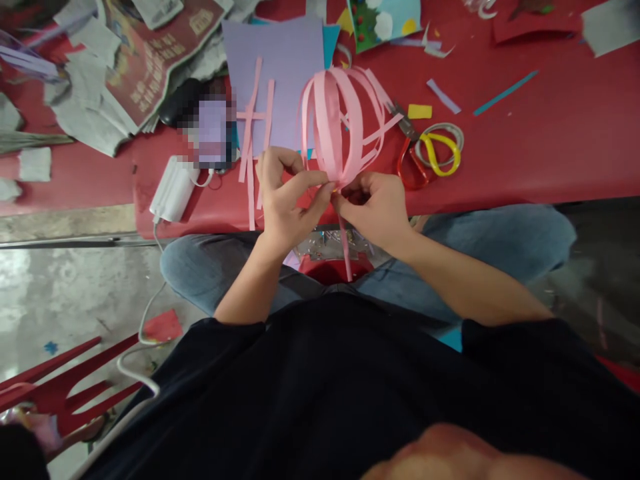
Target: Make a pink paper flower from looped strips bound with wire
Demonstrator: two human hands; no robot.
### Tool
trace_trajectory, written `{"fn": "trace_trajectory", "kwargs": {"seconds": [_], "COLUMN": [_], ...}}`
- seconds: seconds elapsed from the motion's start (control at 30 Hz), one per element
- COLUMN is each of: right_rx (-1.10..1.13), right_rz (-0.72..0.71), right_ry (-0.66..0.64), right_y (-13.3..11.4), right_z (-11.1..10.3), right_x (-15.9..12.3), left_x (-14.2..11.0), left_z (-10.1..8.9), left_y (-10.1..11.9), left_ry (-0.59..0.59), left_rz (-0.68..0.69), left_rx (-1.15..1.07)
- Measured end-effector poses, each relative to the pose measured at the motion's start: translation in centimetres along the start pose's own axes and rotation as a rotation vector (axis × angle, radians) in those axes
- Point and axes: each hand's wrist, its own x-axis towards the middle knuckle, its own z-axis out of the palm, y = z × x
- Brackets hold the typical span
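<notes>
A ball-like cage of looped pink paper strips (341, 123) is held up over the near edge of the red table (525, 153). My left hand (286, 200) pinches the gathered strip ends at its bottom from the left. My right hand (374, 207) pinches the same bunch from the right, fingers curled closed. One pink strip hangs down from the pinch toward my lap. Loose pink strips (255, 127) lie on a lilac sheet (280, 73) just left of the cage.
Scissors with red and yellow handles (425, 157) and a tape ring lie right of the cage. A white power bank (173, 190) with cable sits at the table edge. Newspaper (135, 67), a blurred phone (213, 130), paper scraps and a collage (385, 20) cover the far table.
</notes>
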Motion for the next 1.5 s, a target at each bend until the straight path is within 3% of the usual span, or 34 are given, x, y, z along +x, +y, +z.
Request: {"fn": "trace_trajectory", "kwargs": {"seconds": [0.27, 0.53, 0.7, 0.77, 0.87, 0.97, 1.1, 1.2, 1.37, 1.5], "right_rx": [0.015, 0.022, 0.073, 0.105, 0.157, 0.194, 0.217, 0.241, 0.274, 0.327], "right_rz": [-0.016, -0.019, 0.011, 0.043, 0.084, 0.076, 0.059, 0.045, 0.018, 0.002], "right_ry": [0.006, -0.003, -0.016, -0.030, -0.059, -0.073, -0.078, -0.084, -0.083, -0.106], "right_y": [-0.3, -0.2, -0.3, -0.6, -0.8, -0.7, -0.8, -1.1, -1.4, -1.2], "right_z": [-0.5, -0.7, -0.8, -1.0, -1.3, -1.7, -2.1, -2.3, -2.7, -3.0], "right_x": [-0.2, -0.2, 0.0, 0.1, 0.4, 0.6, 0.6, 0.5, 0.4, 0.2], "left_x": [-0.2, -0.2, -0.4, -0.5, -0.6, -1.0, -2.1, -2.8, -3.2, -3.1], "left_z": [-0.2, -0.5, -0.6, -0.6, 0.1, 1.8, 4.1, 5.0, 5.2, 5.0], "left_y": [0.8, 0.8, 0.6, 0.6, 0.5, 0.3, 0.0, -0.2, -0.6, 0.0], "left_ry": [-0.011, -0.063, -0.089, -0.060, 0.090, 0.178, -0.028, -0.118, -0.063, 0.154], "left_rz": [-0.085, 0.047, 0.037, 0.071, 0.116, 0.008, -0.313, -0.392, -0.237, 0.060], "left_rx": [-0.044, 0.028, 0.079, 0.109, 0.051, -0.143, -0.521, -0.732, -0.714, -0.549]}}
